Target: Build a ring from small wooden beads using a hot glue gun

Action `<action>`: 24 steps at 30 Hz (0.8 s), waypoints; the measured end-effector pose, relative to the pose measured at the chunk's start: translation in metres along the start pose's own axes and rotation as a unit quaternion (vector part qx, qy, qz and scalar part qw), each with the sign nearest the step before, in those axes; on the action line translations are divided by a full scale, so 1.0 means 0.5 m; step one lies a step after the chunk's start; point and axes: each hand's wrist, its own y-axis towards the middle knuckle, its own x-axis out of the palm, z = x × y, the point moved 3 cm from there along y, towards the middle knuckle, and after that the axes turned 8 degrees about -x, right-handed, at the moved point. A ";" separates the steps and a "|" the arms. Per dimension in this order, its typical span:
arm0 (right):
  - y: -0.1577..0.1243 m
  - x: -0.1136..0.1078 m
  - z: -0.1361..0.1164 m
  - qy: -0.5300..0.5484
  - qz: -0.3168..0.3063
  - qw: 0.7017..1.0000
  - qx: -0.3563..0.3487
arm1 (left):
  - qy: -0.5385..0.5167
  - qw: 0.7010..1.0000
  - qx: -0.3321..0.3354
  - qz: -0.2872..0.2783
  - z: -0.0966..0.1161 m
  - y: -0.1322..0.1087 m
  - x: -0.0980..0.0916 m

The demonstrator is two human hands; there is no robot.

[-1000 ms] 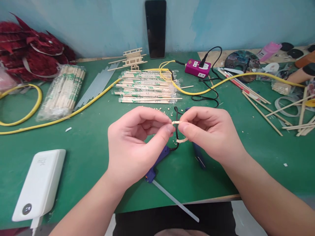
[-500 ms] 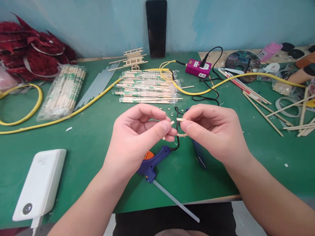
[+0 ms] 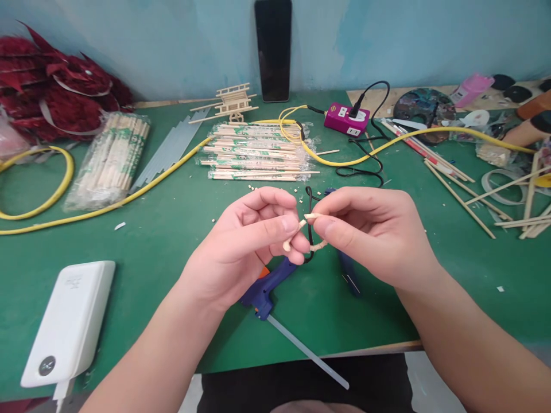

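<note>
- Delicately, left hand (image 3: 247, 244) and right hand (image 3: 372, 235) pinch wooden segments (image 3: 302, 223) between closed fingertips above green tabletop (image 3: 150, 275); whether ends touch is unclear.
- Squeezing might snap joints; unsteadiness could misalign ends.

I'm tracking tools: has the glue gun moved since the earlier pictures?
No. The glue gun has kept its place against the table edge, its glue stick jutting past it.

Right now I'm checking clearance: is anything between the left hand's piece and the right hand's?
Nothing visible: the left piece, in the left hand, ends near the right piece, in the right hand; the cord shows beyond.
</note>
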 end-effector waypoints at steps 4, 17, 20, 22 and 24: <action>-0.002 -0.002 0.003 -0.007 0.027 1.000 0.007 | 0.035 0.996 0.062 0.048 0.003 -0.001 -0.001; -0.007 0.004 -0.004 -0.054 0.065 0.996 -0.021 | 0.219 0.922 0.257 0.191 0.002 -0.023 0.023; -0.010 0.006 -0.005 -0.077 0.069 0.994 -0.028 | 0.249 0.913 0.246 0.208 0.001 -0.026 0.024; -0.011 0.008 -0.005 -0.077 0.064 0.994 -0.032 | 0.248 0.913 0.248 0.208 0.001 -0.027 0.024; -0.010 0.009 -0.005 -0.072 0.060 0.995 -0.033 | 0.240 0.915 0.252 0.203 0.001 -0.027 0.024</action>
